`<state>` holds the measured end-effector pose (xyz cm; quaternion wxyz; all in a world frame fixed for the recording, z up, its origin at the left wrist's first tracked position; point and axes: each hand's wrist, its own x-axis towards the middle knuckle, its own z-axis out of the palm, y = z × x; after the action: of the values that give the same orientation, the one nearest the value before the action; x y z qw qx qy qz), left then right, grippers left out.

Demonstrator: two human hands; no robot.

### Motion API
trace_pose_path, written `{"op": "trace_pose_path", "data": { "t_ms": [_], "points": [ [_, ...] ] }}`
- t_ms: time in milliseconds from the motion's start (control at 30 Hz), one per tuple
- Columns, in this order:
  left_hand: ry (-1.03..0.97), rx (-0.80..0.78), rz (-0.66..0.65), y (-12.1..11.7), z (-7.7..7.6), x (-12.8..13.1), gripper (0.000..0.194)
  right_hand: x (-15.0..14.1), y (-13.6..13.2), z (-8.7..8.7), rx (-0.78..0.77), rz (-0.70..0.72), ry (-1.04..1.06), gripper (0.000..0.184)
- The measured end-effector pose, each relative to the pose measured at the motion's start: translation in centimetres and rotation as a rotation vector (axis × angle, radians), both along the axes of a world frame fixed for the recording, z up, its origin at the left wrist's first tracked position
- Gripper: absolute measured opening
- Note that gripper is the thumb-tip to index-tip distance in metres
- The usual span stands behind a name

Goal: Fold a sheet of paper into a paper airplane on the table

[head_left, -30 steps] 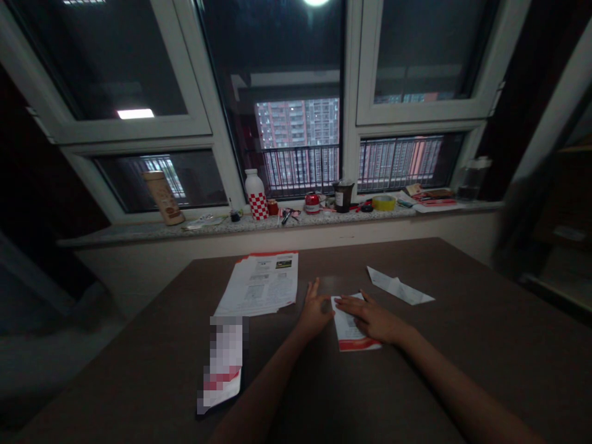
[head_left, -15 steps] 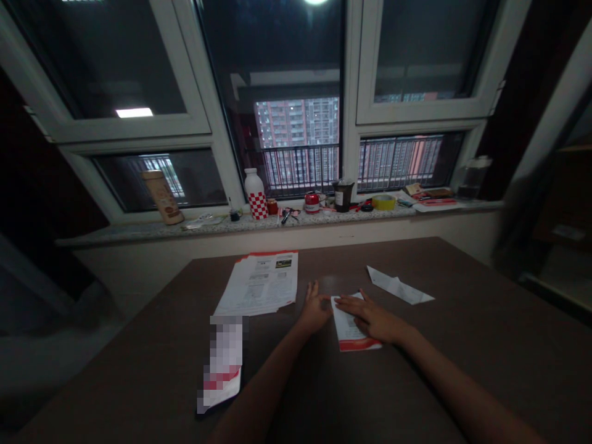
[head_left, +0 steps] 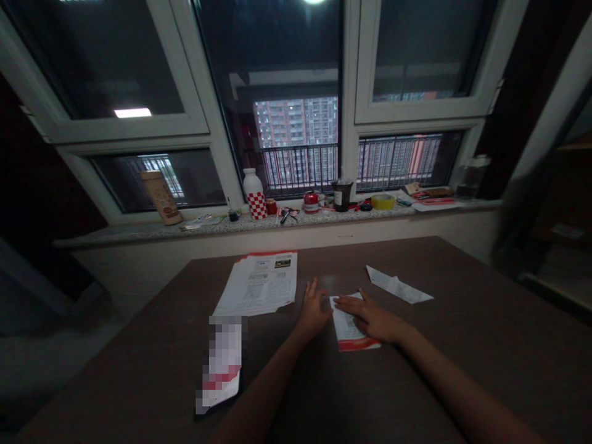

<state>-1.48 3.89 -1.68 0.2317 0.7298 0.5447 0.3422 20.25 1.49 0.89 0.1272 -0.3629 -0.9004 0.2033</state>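
A folded sheet of printed paper (head_left: 345,325) with a red band along its near edge lies flat on the brown table (head_left: 398,394). My right hand (head_left: 367,316) rests across its upper right part, fingers stretched out and pointing left. At the paper's left edge is my left hand (head_left: 314,311), its fingers extended forward and its thumb side close to the paper's corner. Whether the left thumb touches the paper I cannot tell. Beyond my right hand lies a white folded paper boat (head_left: 398,285).
A stack of printed sheets (head_left: 259,283) lies at the back left, with a blurred phone-like object (head_left: 222,370) nearer me. Along the windowsill stand a checkered bottle (head_left: 255,196), a tan tumbler (head_left: 161,198), a dark cup (head_left: 342,196) and a yellow tape roll (head_left: 383,201).
Very little differs. My left hand has lifted or shifted slightly at the paper's left edge; the right hand and the paper stay in place.
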Motion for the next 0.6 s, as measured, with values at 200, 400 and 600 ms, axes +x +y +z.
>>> {"op": "trace_pose_path", "data": {
  "t_ms": [200, 400, 600],
  "points": [
    [0.109, 0.025, -0.063, -0.5, 0.7, -0.2, 0.033, -0.1, -0.1, 0.2, 0.012, 0.0, -0.014, 0.074],
    [0.349, 0.089, -0.127, -1.4, 2.1, -0.1, 0.033, -0.1, -0.1, -0.1, 0.024, -0.006, -0.01, 0.075],
    [0.614, 0.146, -0.179, -2.0, 3.0, 0.0, 0.046, 0.0, 0.1, -0.7, 0.026, -0.049, 0.041, 0.068]
  ]
}}
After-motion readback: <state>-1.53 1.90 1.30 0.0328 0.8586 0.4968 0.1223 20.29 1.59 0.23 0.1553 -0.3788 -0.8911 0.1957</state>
